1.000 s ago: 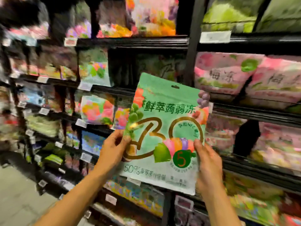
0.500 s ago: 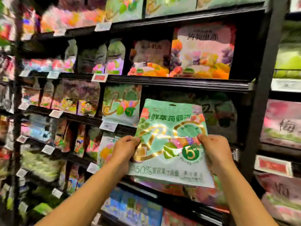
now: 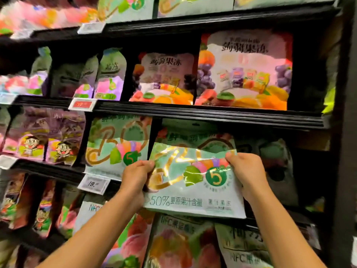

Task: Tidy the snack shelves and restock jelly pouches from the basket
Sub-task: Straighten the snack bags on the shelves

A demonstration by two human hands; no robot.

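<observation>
Item: green jelly pouch, held at the mouth of the middle shelf, upper part already under the shelf above, lower edge hanging forward of the shelf lip.
Position: just right of a matching green pouch standing on the same shelf; whether the two touch cannot be told. A darker pouch stands to the right.
Left grip: left hand closed on the pouch's left edge, thumb on the printed face, remaining fingers out of sight behind.
Right grip: right hand closed on the pouch's right edge near the upper corner, fingers curled over the front.
Stiffness: judged soft; face creased across the middle and buckled between the two hands, glossy film catching glare.
Weight: judged moderate for its size, filled contents likely to sag toward the bottom; not confirmed from view.
Surface: smooth foil-like film, judged slippery under a light pinch.
Fragility: low; risk lies in crumpling the top seam against the shelf above, not in breakage.
Recommended hold: both side edges at mid-height, as now, with support shifted toward the base for standing upright.
Clearance: tight under the upper shelf; tilt advised on entry.
Price tag: fixed on the shelf lip to the left, clear of the pouch.
</observation>
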